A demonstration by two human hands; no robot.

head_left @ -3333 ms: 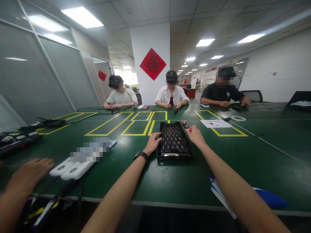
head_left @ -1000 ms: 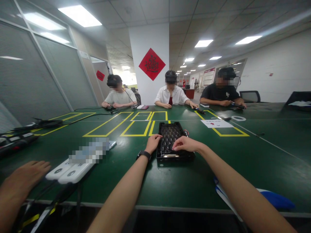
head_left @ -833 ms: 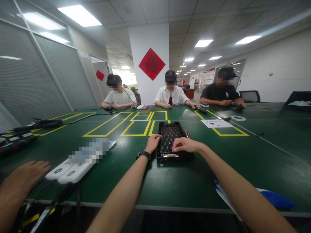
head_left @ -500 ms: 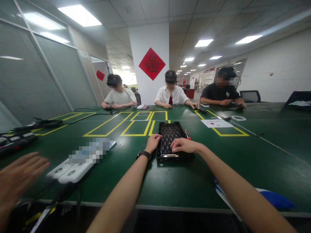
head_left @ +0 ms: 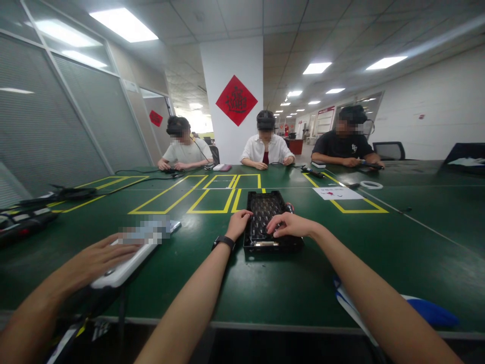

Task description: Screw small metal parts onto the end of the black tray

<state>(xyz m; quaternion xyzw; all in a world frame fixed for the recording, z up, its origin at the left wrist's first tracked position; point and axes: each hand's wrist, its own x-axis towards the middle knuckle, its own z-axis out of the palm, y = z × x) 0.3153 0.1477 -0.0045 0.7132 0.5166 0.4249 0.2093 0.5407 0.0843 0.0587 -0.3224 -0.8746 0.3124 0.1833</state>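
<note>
A black open box point(head_left: 275, 247) lies on the green table in front of me. Its floor is dark and patterned with shiny spots, too small to make out. My left hand point(head_left: 238, 225), with a black watch on its wrist, grips the box's left edge with closed fingers. Over the near right part of the box, my right hand point(head_left: 288, 224) has its fingers curled down inside; whatever is between the fingertips is hidden. Just beyond that hand, at the box's right side, a small red and black thing point(head_left: 290, 207) partly shows.
At left, another person's hand point(head_left: 91, 260) lies over white devices point(head_left: 121, 273) with a blurred top. Cables point(head_left: 74, 193) run along the left side. A paper sheet point(head_left: 335, 193) and white ring point(head_left: 371, 185) lie farther right. Three people sit across the table. A blue-white object point(head_left: 428, 309) sits near my right forearm.
The other person's hand at left has moved right onto the white devices. My hands stay almost in place, my right fingers shifting slightly. The middle person across has drawn one hand back.
</note>
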